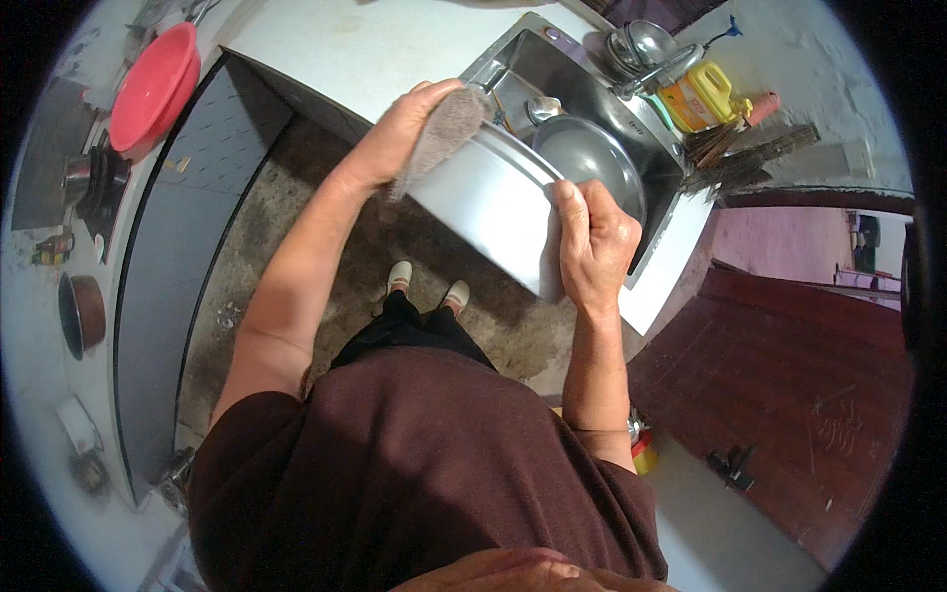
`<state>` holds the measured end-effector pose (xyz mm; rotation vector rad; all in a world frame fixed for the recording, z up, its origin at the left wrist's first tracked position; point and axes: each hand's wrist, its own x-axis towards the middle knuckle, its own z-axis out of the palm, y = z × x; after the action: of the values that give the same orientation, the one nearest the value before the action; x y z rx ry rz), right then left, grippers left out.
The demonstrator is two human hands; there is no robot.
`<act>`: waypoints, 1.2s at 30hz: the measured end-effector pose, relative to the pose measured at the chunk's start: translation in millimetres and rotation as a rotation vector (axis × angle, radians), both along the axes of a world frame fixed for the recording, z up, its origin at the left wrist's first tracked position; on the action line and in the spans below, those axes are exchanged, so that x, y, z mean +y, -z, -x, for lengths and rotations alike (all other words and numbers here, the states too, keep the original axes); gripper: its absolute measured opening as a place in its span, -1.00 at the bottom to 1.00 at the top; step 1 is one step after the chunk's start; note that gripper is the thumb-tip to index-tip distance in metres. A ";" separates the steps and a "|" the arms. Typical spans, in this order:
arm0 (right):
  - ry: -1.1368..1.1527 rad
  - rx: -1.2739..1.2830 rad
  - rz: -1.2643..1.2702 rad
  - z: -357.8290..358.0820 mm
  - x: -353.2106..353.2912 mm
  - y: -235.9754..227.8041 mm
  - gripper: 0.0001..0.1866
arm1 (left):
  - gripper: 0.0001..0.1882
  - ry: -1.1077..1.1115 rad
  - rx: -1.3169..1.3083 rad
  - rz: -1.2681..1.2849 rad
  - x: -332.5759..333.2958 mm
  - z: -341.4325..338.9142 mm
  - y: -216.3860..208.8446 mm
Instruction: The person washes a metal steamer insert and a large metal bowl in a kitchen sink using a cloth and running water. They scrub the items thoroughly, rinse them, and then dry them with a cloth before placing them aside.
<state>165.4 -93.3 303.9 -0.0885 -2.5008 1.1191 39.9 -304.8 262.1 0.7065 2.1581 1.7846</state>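
left hand (pixel 400 133) fingers clamped on a grey-brown scrubbing cloth (pixel 444 130), pressed to the upper edge of a large shiny stainless steel tray (pixel 485 202). right hand (pixel 595 247) fingers closed over the tray's lower right edge, thumb on its face. tray is tilted, held over the front rim of the steel sink (pixel 552 61). round steel bowl (pixel 582 153) sits in the sink behind it. yellow plastic jug (pixel 698 97) on the table past the tap. red plastic basin (pixel 150 89) far left.

left hand (pixel 409 128) raised, fingers closed | right hand (pixel 595 242) clamped, thumb up
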 end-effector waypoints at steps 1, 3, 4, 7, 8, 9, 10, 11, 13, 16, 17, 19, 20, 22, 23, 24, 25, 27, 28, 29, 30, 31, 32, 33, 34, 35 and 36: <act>0.041 0.004 0.023 2.1 -3.6 2.0 -0.70 | -0.66 -0.058 0.012 0.098 10.0 -8.0 -4.4; 0.098 0.029 -0.005 7.1 -12.4 11.9 -0.70 | -0.63 -0.265 0.410 0.395 30.7 -30.2 2.7; 0.122 0.047 -0.057 8.7 -18.8 18.7 -0.70 | -0.61 -0.363 0.606 0.546 40.8 -43.3 3.8; 0.142 0.064 -0.054 11.8 -22.6 31.1 -0.70 | -0.44 -0.364 0.688 0.582 57.8 -76.3 -12.9; 0.124 0.069 -0.008 9.8 -18.5 32.2 -0.69 | -0.45 -0.374 0.675 0.586 56.6 -72.3 -8.6; 0.115 0.078 0.016 7.2 -16.7 30.7 -0.69 | -0.46 -0.390 0.660 0.596 53.6 -64.7 -0.6; 0.107 0.087 0.040 3.4 -14.9 28.8 -0.69 | -0.46 -0.404 0.646 0.605 49.1 -54.1 5.4; 0.093 0.104 0.069 1.3 -12.4 28.0 -0.68 | -0.50 -0.361 0.473 0.449 37.6 -35.7 9.2; 0.048 0.119 0.168 -11.3 -0.3 21.9 -0.70 | -0.46 -0.184 -0.334 0.034 8.5 -3.5 18.7; -0.020 0.173 0.328 -24.5 13.2 6.3 -0.71 | -0.39 0.116 -0.503 -0.160 -37.6 35.3 78.8; -0.046 0.193 0.376 -28.4 21.3 10.9 -0.72 | -0.43 0.061 -0.607 -0.232 -31.7 24.4 69.1; -0.047 0.195 0.381 -30.5 29.6 16.1 -0.72 | -0.48 0.089 -0.607 -0.331 -24.8 20.4 66.1; -0.043 0.196 0.382 -32.0 32.2 16.8 -0.71 | -0.51 0.106 -0.609 -0.380 -19.1 19.0 64.6; -0.040 0.199 0.408 -35.0 35.6 14.8 -0.70 | -0.55 0.054 -0.620 -0.349 -8.4 12.3 43.1; -0.050 0.220 0.360 -35.4 39.6 17.1 -0.69 | -0.57 0.020 -0.625 -0.332 -7.7 9.4 35.7; -0.060 0.241 0.312 -35.6 43.3 17.9 -0.69 | -0.57 0.059 -0.565 -0.311 -8.5 9.2 37.5; -0.051 0.244 0.180 -36.2 45.4 15.1 -0.67 | -0.57 0.096 -0.504 -0.289 -9.7 10.2 40.9; -0.064 0.246 0.139 -38.6 48.9 10.5 -0.67 | -0.56 0.148 -0.253 -0.163 -15.2 15.2 41.9; -0.071 0.247 0.119 -39.6 49.6 9.2 -0.67 | -0.55 0.161 -0.064 -0.058 -19.9 18.3 40.3; -0.039 0.271 0.134 -41.5 49.0 8.7 -0.68 | -0.54 0.185 0.125 0.048 -20.4 21.5 37.2; -0.045 0.249 0.113 -40.9 48.3 9.2 -0.69 | -0.53 0.143 0.165 0.155 -18.1 16.9 27.8; -0.053 0.226 0.092 -39.3 47.4 10.0 -0.71 | -0.53 0.101 0.205 0.262 -13.6 6.7 17.4; -0.062 0.204 0.071 -36.8 45.2 10.4 -0.72 | -0.52 0.056 0.245 0.369 -7.6 -7.6 2.1; -0.053 0.198 -0.021 -34.5 40.1 15.6 -0.74 | -0.49 0.056 0.363 0.439 8.5 -27.5 -16.4; -0.080 0.207 -0.128 -30.0 34.4 15.2 -0.75 | -0.44 0.032 0.470 0.427 19.3 -39.7 -13.7; -0.068 0.202 -0.136 -29.0 31.2 17.0 -0.75 | -0.46 0.023 0.521 0.419 26.9 -49.6 -14.2; -0.056 0.197 -0.144 -28.9 29.8 18.5 -0.74 | -0.48 0.015 0.572 0.411 31.0 -54.6 -14.9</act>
<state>194.3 -63.5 285.5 0.1265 -2.4096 0.9176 94.4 -273.9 277.0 1.2205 2.7415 1.1484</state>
